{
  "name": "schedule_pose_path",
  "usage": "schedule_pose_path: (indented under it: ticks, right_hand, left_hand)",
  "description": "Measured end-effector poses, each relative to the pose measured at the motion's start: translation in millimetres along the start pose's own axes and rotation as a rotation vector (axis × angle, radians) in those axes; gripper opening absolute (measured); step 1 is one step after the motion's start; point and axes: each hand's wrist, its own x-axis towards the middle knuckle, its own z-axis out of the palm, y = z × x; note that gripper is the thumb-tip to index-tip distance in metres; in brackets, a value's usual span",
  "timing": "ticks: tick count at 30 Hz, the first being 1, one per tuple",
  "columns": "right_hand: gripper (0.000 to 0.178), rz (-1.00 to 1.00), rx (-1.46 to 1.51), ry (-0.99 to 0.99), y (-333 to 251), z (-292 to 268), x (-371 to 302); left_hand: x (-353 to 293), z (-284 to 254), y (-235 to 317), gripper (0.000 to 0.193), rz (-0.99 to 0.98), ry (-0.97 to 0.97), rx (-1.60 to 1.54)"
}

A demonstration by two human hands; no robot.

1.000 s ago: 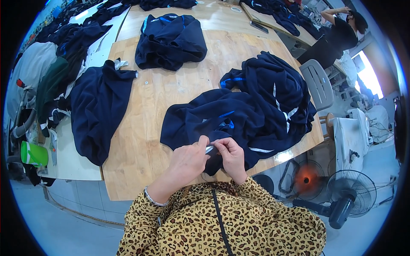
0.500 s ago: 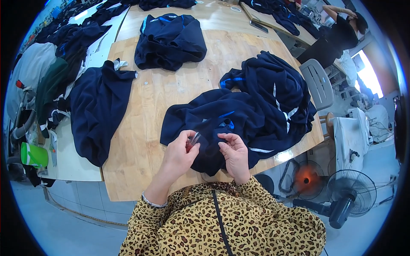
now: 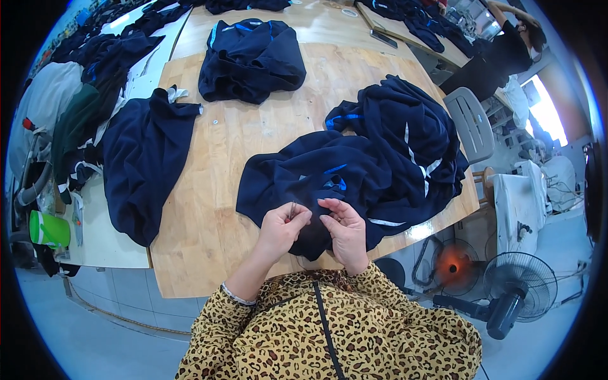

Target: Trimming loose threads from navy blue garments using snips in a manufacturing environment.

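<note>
My left hand (image 3: 280,229) is closed on a small metal tool (image 3: 292,210), mostly hidden by the fingers, so its exact kind does not show. Close beside it, my right hand (image 3: 347,233) has its fingers curled and the thumb apart from the fingertips. Nothing can be made out between them. Both hands hover over a dark navy garment (image 3: 278,174) spread on the wooden table (image 3: 209,183). A blue trim (image 3: 334,182) shows on this garment just beyond my fingers.
More navy garments lie at the right (image 3: 405,120), at the back (image 3: 253,60) and on the left (image 3: 149,164). A green container (image 3: 49,229) stands far left. At right are a grey chair (image 3: 470,123), a fan (image 3: 519,288) and a person (image 3: 497,60) farther off.
My left hand has moved right, toward my right hand, and turned so less of the metal tool shows. My right hand has shifted slightly left.
</note>
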Motion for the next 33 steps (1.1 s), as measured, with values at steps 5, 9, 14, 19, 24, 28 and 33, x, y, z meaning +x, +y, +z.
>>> schedule_pose_path:
  ticks: [5,9,14,19,24,28,33]
  right_hand:
    - [0.029,0.015,-0.06,0.009,-1,2,-1]
    - [0.021,-0.213,-0.427,-0.025,5,-1,2]
    - [0.012,-0.457,-0.76,-0.07,0,-3,5]
    - [0.007,-0.336,-0.652,0.01,6,-8,6]
    - [0.01,-0.232,-0.55,0.067,5,-8,6]
    - [0.01,-0.254,-0.583,0.059,2,-7,7]
    - [0.008,-0.308,-0.696,0.021,-2,-5,6]
  left_hand:
    - [1,-3,6,0.009,-0.194,-0.015,-0.198]
    - [4,1,-3,0.007,0.132,-0.014,0.053]
    - [1,4,6,0.012,0.668,-0.001,0.74]
    - [-4,2,16,0.021,0.426,-0.01,0.611]
    - [-8,-19,32,0.044,0.231,-0.098,0.696]
    - [-12,-18,36,0.039,0.224,-0.188,0.758]
    - [-10,-11,37,0.035,0.227,-0.248,0.861]
